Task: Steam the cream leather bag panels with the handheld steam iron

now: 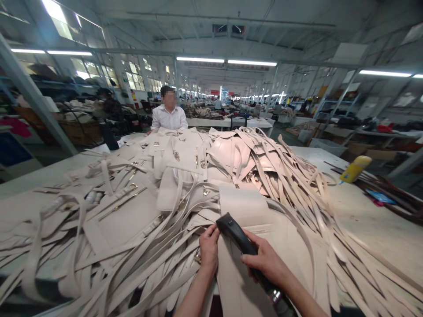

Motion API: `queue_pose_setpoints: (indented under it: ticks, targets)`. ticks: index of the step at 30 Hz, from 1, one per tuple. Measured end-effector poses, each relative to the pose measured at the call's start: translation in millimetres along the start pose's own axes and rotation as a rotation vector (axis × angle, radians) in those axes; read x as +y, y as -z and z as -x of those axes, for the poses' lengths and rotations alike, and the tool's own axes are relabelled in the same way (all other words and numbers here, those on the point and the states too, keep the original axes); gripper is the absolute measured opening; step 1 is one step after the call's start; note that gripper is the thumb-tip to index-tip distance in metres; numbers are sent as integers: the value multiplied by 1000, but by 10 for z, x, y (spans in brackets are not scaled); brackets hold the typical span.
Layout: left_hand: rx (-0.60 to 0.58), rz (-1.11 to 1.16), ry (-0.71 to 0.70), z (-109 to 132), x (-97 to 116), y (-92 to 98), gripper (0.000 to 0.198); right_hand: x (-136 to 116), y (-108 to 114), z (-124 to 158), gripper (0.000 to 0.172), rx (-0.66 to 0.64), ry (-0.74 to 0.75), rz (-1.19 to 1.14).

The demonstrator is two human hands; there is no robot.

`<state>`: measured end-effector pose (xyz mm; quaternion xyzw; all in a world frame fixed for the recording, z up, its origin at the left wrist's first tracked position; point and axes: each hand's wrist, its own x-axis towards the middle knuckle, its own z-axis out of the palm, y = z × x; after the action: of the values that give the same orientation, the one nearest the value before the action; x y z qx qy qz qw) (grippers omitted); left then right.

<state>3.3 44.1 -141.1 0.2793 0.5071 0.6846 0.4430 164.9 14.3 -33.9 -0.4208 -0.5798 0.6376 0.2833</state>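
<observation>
My right hand (264,257) is wrapped round a black curved handheld tool (236,233) with a metal part near its lower end. I cannot make out its exact kind. The tool's blunt tip points up and left, over a beige leather bag panel (231,268) in front of me. Close by that tip, my left hand (209,246) has its fingers pinched together at the panel's left edge. A beige flap (243,202) lies just beyond the tool. Long beige straps (158,264) spread out to the left of my left hand.
Beige bag parts with gold-coloured hardware (203,163) cover much of the table (360,220). On the right are a yellow bottle (355,169) and dark brown straps (396,207). Across the table sits a person in a white shirt (169,118).
</observation>
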Motion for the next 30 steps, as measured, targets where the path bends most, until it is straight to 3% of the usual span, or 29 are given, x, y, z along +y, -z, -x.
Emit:
queue_pose_setpoints:
  ticks: [6,12,15,18,22,30]
  targets:
    - [-106,-55,-50,59,49,12,30,-36,-81,-79,62,10,68,-36]
    - [-15,-298,-235,101,30,41,14,-165,47,37,60,113,91,-44]
    - [23,-313,-299,95,1,35,13,-105,80,152,66,46,44,-54]
    - [27,-288,-271,83,-37,55,11,39,27,201,71,-27,-2,-87]
    - [18,-237,-200,72,-89,104,12,207,-28,221,69,-22,-7,-115]
    - [13,-227,-204,65,-60,101,14,171,38,264,66,-27,-12,-109]
